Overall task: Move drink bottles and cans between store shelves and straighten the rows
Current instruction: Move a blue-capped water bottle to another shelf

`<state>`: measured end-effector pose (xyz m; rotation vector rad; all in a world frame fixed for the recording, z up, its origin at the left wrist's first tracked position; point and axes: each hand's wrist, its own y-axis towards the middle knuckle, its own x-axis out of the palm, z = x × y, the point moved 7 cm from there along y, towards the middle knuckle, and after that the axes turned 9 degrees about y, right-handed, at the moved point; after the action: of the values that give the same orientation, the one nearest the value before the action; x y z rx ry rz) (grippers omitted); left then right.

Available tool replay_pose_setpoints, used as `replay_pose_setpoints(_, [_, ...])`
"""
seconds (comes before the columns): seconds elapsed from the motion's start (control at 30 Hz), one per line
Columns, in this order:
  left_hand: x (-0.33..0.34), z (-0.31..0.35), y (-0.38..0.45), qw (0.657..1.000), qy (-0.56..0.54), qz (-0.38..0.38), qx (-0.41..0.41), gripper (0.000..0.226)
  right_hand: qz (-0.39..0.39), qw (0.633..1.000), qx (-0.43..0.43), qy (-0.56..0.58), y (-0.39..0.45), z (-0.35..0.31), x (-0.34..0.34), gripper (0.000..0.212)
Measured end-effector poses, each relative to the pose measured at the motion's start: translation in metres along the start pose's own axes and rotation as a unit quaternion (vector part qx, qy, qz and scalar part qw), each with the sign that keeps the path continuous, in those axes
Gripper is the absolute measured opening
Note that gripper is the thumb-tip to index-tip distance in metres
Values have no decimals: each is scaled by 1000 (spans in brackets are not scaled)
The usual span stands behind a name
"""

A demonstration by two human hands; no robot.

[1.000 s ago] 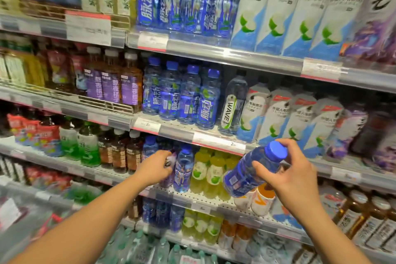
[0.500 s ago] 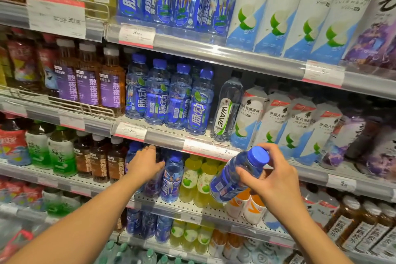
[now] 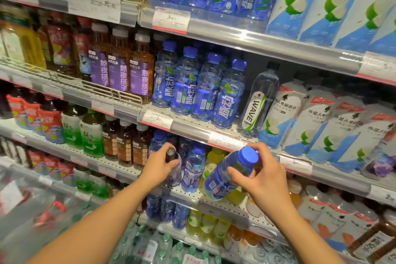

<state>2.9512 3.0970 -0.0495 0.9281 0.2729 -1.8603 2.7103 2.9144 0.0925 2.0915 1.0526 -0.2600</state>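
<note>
The blue bottle [image 3: 230,174] is clear plastic with a blue label and a blue screw cap, tilted so the cap points up and to the right. The right hand [image 3: 260,180] grips it around the neck and shoulder, fingers [image 3: 236,174] curled over the label, in front of the third shelf [image 3: 214,200]. The left hand [image 3: 159,167], arm outstretched, holds a dark-capped bottle [image 3: 172,156] by its top on that shelf, just left of the standing blue-label bottle [image 3: 192,170].
</note>
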Motion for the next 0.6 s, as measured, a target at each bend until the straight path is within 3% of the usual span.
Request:
replay_pose_setpoints(0.3, [-60,-21,-49,993,-69,99,-20,22,-98,994,50,17,4,29,79,52])
replay_pose_setpoints(0.6, [-118,-21,-88,987,-80,140,-1,22,-188,978,75,-57,23,41,184,54])
